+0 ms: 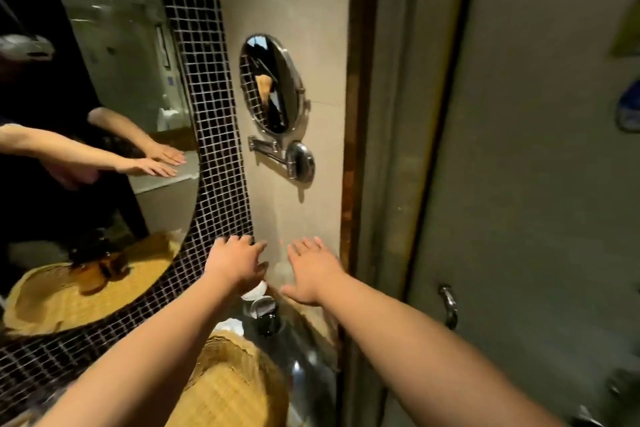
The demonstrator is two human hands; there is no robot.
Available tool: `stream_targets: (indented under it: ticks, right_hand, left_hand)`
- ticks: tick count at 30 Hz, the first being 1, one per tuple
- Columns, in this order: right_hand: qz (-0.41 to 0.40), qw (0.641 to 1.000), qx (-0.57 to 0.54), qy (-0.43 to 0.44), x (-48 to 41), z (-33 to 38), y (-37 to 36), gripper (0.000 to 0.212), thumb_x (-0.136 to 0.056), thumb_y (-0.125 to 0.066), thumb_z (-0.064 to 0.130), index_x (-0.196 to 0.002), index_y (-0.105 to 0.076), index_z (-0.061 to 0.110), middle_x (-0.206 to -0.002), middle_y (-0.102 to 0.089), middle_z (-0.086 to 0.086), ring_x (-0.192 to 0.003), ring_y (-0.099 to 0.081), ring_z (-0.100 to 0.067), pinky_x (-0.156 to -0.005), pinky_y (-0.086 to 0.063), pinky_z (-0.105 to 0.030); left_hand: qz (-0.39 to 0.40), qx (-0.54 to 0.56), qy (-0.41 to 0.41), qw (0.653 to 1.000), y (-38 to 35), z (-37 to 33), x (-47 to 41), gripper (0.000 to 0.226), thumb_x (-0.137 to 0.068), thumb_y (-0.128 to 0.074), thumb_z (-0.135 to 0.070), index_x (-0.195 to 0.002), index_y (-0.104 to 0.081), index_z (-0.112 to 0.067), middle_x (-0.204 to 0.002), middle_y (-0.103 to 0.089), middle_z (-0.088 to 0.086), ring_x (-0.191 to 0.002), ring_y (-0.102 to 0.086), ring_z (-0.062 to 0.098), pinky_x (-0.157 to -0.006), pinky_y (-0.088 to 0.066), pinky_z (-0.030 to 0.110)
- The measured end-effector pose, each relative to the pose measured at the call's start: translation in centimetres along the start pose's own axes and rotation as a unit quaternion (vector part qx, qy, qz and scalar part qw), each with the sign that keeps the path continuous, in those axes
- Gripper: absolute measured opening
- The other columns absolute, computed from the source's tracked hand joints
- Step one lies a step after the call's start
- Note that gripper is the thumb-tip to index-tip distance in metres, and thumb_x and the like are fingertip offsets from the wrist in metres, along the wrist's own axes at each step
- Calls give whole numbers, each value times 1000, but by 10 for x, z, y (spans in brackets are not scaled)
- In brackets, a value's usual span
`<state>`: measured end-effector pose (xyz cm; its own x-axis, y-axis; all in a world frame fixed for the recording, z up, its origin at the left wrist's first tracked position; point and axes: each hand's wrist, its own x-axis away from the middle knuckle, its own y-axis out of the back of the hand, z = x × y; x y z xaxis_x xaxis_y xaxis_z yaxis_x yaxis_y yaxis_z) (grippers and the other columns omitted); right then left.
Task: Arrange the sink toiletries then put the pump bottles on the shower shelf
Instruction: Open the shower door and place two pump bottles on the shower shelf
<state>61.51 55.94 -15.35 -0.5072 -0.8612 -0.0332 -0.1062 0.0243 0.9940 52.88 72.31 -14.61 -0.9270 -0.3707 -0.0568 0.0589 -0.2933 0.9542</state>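
Far left of the swing-arm shaving mirror (pixel 272 85), the big curved wall mirror (pixel 86 114) is reflecting two bare forearms with flat, spread hands, and low in its glass a golden woven shape with something amber and dark sitting on it, too blurred to name. Between that glass and the shaving mirror a band of small black mosaic tiles (pixel 207 114) with pale grout is running down the wall. Below and left of the shaving mirror, the left hand (pixel 235 262) is hovering palm down, fingers loosely curled and apart, gripping nothing. Under it and nearer the camera, a round wicker basket (pixel 228 381), tightly woven and straw-yellow, is sitting on the glossy black countertop (pixel 308 378). Straight beneath the shaving mirror, in the gap between the two wrists, a small white rounded item (pixel 255 289) and a shiny dark-capped toiletry (pixel 265 314) are standing on the counter; their exact kind is unclear. The shaving mirror itself is an oval of polished chrome, tilted, on a folding metal bracket against smooth beige wall. Just right of it and lower, the right hand (pixel 311 272) is floating flat and open, fingers spread, empty. Further right, a dark wooden door frame (pixel 349 149) is rising, then a plain grey-green door (pixel 519 184) carrying a curved metal handle (pixel 448 305)
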Motion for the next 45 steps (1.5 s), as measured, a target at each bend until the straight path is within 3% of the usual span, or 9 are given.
stream_targets:
  ticks: [7, 13, 19, 29, 31, 33, 36, 40, 45]
  right_hand:
    - [38, 992, 29, -115, 142, -122, -26, 92, -94, -51, 56, -158, -8, 6, -167, -3, -12, -153, 0, -28, -124, -1, -44]
    - [67, 981, 7, -184, 219, -172, -43, 91, -96, -51, 50, -158, -4, 4, -166, 1, -13, -153, 2, -27, -124, 1, -42]
    - [54, 969, -38, -238, 243, -184, -63, 85, -96, -48, 41, -158, -3, 6, -167, -2, -11, -154, 0, -25, -124, -1, -41]
    - [123, 945, -106, -284, 228, -180, -122, 84, -98, -47, 30, -157, 6, 5, -167, 7, -10, -153, 5, -24, -124, 1, -39]
    - [106, 939, -144, -294, 224, -182, -134, 78, -99, -46, 26, -158, 0, 4, -167, -1, -12, -153, -3, -25, -124, -4, -38]
    - [47, 927, -212, -307, 219, -185, -142, 63, -99, -43, 21, -155, -21, 5, -161, -25, -13, -148, -25, -26, -121, -20, -35]
    - [-48, 879, -319, -353, 213, -187, -151, 39, -95, -47, 14, -133, -50, 13, -128, -62, -12, -115, -60, -28, -97, -47, -33]
    - [-56, 842, -390, -368, 207, -182, -156, 42, -91, -57, 14, -132, -45, 13, -121, -66, -12, -109, -64, -31, -87, -50, -32]
    - [-49, 845, -405, -347, 208, -199, -155, 34, -95, -49, 10, -129, -51, 11, -123, -65, -14, -111, -62, -31, -86, -46, -28]
  left_hand:
    - [-30, 91, -111, 989, 33, -175, 20, 56, -94, -37, -58, -145, -40, -34, -136, -55, 0, -122, -52, 25, -99, -42, 40]
    - [-9, 62, -191, 980, 44, -276, 46, 58, -98, -34, -50, -152, -30, -31, -139, -50, 5, -127, -47, 27, -101, -36, 43]
    - [5, 42, -203, 978, 54, -306, 40, 64, -91, -47, -38, -152, -29, -31, -140, -49, 6, -129, -46, 28, -105, -36, 44]
    - [47, 27, -228, 972, 22, -330, 21, 83, -86, -59, -33, -156, -15, -30, -148, -39, 8, -131, -42, 31, -105, -35, 45]
    - [49, 16, -250, 967, 10, -340, 18, 81, -87, -57, -29, -156, -15, -26, -153, -33, 9, -132, -39, 32, -105, -34, 46]
    - [40, 26, -257, 965, 0, -348, 13, 77, -89, -53, -29, -156, -17, -21, -159, -25, 9, -134, -37, 32, -105, -33, 46]
    - [24, 52, -256, 965, -9, -355, 4, 72, -89, -49, -31, -153, -20, -15, -159, -25, 10, -132, -41, 32, -101, -37, 44]
    - [-16, 96, -265, 959, -19, -363, 0, 58, -89, -46, -39, -140, -27, -19, -136, -45, 7, -113, -54, 29, -88, -40, 41]
    - [-16, 104, -253, 962, -27, -372, 1, 84, -89, -42, -38, -155, 2, -13, -150, -34, 10, -122, -51, 28, -97, -38, 41]
